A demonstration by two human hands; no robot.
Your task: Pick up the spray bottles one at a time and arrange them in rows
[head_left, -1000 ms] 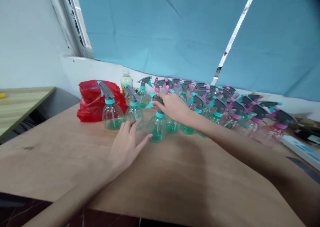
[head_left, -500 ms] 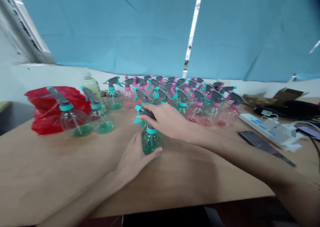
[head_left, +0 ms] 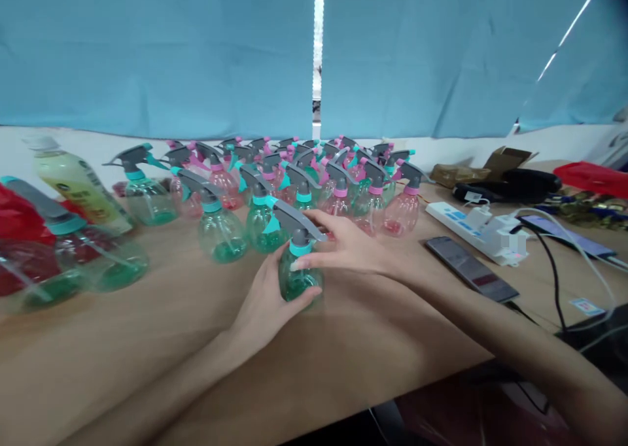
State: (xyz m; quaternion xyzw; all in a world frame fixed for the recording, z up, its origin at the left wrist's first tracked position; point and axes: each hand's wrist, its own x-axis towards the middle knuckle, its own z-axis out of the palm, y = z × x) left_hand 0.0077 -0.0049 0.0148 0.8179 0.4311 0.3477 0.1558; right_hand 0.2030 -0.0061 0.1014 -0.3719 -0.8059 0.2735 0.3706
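Bottle [head_left: 300, 280], centre frame, held from both sides: left hand [head_left: 265, 299] cups its lower body, right hand [head_left: 346, 243] curls round its upper right, thumb across front!

The held spray bottle [head_left: 297, 282] is tinted a clear green and topped by a grey trigger head [head_left: 293, 221], which is trimmed in turquoise at nozzle [head_left: 271, 223] and collar [head_left: 300, 248]. Behind it, pink-tinted bottles [head_left: 401, 214] are collared in pink. To its right, a white power strip [head_left: 468, 232] is marked with blue. Beyond it, a curtain [head_left: 196, 60] is coloured plain blue.
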